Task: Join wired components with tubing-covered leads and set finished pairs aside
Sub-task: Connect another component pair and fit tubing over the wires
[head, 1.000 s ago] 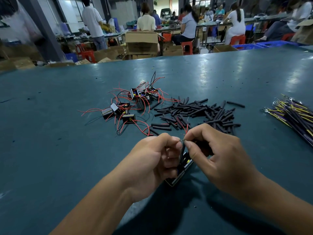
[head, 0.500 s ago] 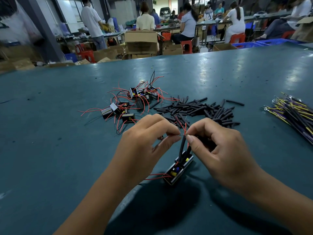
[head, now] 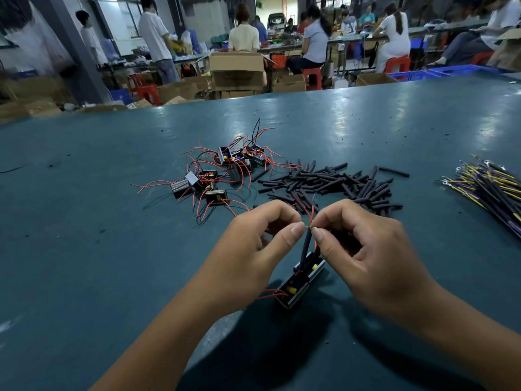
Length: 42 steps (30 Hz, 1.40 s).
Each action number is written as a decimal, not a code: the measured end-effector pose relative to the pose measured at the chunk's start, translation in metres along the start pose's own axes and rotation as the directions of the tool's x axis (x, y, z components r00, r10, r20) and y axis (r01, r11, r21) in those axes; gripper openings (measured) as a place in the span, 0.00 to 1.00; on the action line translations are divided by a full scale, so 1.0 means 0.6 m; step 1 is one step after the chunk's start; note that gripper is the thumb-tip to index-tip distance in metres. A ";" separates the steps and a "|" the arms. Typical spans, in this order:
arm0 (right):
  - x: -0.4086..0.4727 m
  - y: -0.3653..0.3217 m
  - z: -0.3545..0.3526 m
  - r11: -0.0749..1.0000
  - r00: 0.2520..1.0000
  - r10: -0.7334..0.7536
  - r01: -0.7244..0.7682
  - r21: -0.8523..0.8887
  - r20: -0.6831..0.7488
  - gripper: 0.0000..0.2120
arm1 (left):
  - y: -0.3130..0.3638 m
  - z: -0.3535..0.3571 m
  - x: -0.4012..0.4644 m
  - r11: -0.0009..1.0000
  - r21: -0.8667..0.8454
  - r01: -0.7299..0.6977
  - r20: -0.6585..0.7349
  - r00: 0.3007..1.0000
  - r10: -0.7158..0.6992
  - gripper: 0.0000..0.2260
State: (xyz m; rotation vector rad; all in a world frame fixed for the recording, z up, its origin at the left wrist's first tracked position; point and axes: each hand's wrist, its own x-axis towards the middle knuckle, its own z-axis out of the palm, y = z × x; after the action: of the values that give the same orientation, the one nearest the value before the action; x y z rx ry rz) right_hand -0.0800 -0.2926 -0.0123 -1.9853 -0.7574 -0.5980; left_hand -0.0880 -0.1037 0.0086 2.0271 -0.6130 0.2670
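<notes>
the left hand [head: 253,244] and right hand [head: 363,249] each keep a tight grip on thin red wire ends [head: 310,218] above two black parts [head: 298,280] on the table [head: 84,249]. a hard pull could snap the wires or untwist them.

Teal table [head: 112,277]; beyond it cardboard boxes [head: 236,70], red stools [head: 313,77], blue crates [head: 439,72], seated workers [head: 317,38].

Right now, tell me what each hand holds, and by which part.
Both the left hand and right hand pinch the bare wire tips above the black tubing; the paired components hang below.
</notes>
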 end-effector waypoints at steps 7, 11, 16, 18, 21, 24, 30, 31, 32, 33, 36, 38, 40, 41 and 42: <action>0.001 0.000 -0.004 0.999 1.000 -0.007 0.008 -0.034 0.010 0.03 | -0.005 0.006 -0.001 0.846 -0.455 0.278 0.109 0.960 -0.257 0.06; 0.004 -0.001 -0.013 0.999 0.998 0.023 -0.025 0.047 0.054 0.02 | -0.016 0.008 0.005 0.856 -0.456 0.243 0.020 0.965 -0.263 0.09; 0.012 0.005 -0.023 0.962 0.981 0.155 -0.177 0.207 0.117 0.04 | -0.034 0.026 0.010 0.893 -0.370 0.257 -0.088 0.947 -0.309 0.02; 0.016 0.005 -0.025 0.935 0.968 0.199 -0.234 0.265 0.153 0.04 | -0.035 0.035 0.011 0.895 -0.356 0.268 -0.057 0.950 -0.307 0.04; 0.022 0.002 -0.030 0.859 0.932 0.270 -0.347 0.375 0.243 0.06 | -0.034 0.039 0.014 0.897 -0.365 0.250 -0.012 0.962 -0.273 0.06; 0.028 -0.003 -0.037 0.817 0.902 0.321 -0.418 0.397 0.289 0.05 | -0.032 0.039 0.016 0.911 -0.367 0.187 -0.013 0.979 -0.206 0.06; 0.036 -0.011 -0.040 0.722 0.829 0.436 -0.555 0.413 0.351 0.09 | -0.030 0.040 0.018 0.927 -0.360 0.108 -0.034 0.991 -0.129 0.04; 0.037 -0.013 -0.041 0.692 0.810 0.456 -0.583 0.425 0.369 0.10 | -0.029 0.041 0.017 0.926 -0.364 0.102 -0.031 0.992 -0.122 0.04; 0.037 -0.015 -0.041 0.665 0.794 0.473 -0.606 0.436 0.382 0.11 | -0.029 0.041 0.016 0.926 -0.364 0.097 -0.027 0.993 -0.115 0.05; 0.038 -0.016 -0.041 0.645 0.782 0.485 -0.622 0.443 0.391 0.11 | -0.028 0.041 0.015 0.928 -0.361 0.092 -0.022 0.994 -0.107 0.05; 0.038 -0.018 -0.042 0.630 0.771 0.501 -0.636 0.445 0.393 0.11 | -0.026 0.040 0.012 0.934 -0.348 0.085 -0.001 0.996 -0.091 0.05; 0.038 -0.019 -0.042 0.634 0.778 0.505 -0.628 0.451 0.373 0.11 | -0.025 0.039 0.010 0.938 -0.338 0.084 0.003 0.996 -0.088 0.04; 0.038 -0.019 -0.039 0.635 0.787 0.510 -0.616 0.467 0.346 0.12 | -0.025 0.038 0.010 0.937 -0.337 0.087 0.003 0.996 -0.091 0.04; 0.037 -0.019 -0.038 0.631 0.790 0.514 -0.613 0.475 0.336 0.12 | -0.025 0.038 0.009 0.937 -0.338 0.088 0.002 0.996 -0.092 0.04; 0.037 -0.020 -0.037 0.626 0.790 0.518 -0.612 0.483 0.329 0.12 | -0.026 0.038 0.009 0.937 -0.339 0.088 0.002 0.996 -0.092 0.04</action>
State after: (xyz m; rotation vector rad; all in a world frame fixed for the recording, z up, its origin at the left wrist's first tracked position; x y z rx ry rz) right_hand -0.0752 -0.3007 0.0199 -1.5702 -0.2901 0.1757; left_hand -0.0766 -0.1190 -0.0122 1.7124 -0.5164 0.1106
